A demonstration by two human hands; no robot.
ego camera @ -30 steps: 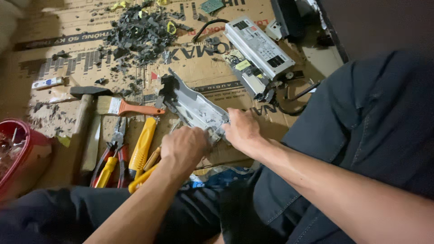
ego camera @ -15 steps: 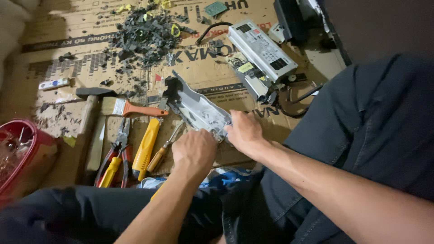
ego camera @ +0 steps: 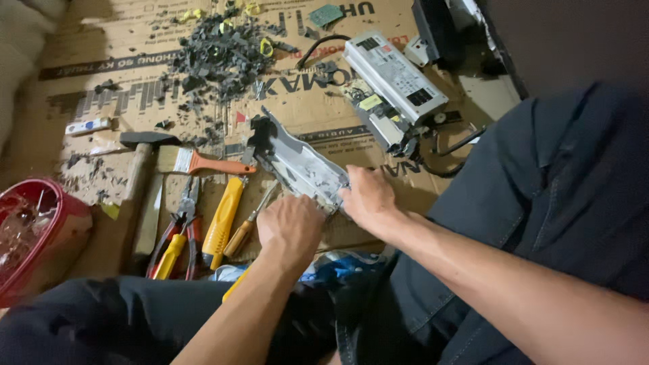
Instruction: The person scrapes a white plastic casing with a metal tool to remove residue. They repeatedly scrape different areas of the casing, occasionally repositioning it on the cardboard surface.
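Observation:
A long grey metal housing (ego camera: 301, 164) with black potting at its far end lies tilted on the cardboard (ego camera: 297, 88) in front of me. My right hand (ego camera: 368, 199) grips its near end from the right. My left hand (ego camera: 292, 226) is closed at the same near end, from below; what it holds is hidden under its fingers.
Left of the hands lie a yellow-handled tool (ego camera: 223, 220), a wooden-handled screwdriver (ego camera: 247, 226), red pliers (ego camera: 179, 233), a paintbrush (ego camera: 199, 162) and a hammer (ego camera: 138, 179). A red bowl (ego camera: 47, 223) sits far left. Black debris (ego camera: 216, 54) and a silver power unit (ego camera: 395, 78) lie beyond.
My left hand slid right, off the yellow tools, to the housing's near end. The view shifted slightly; the housing and right hand stayed put.

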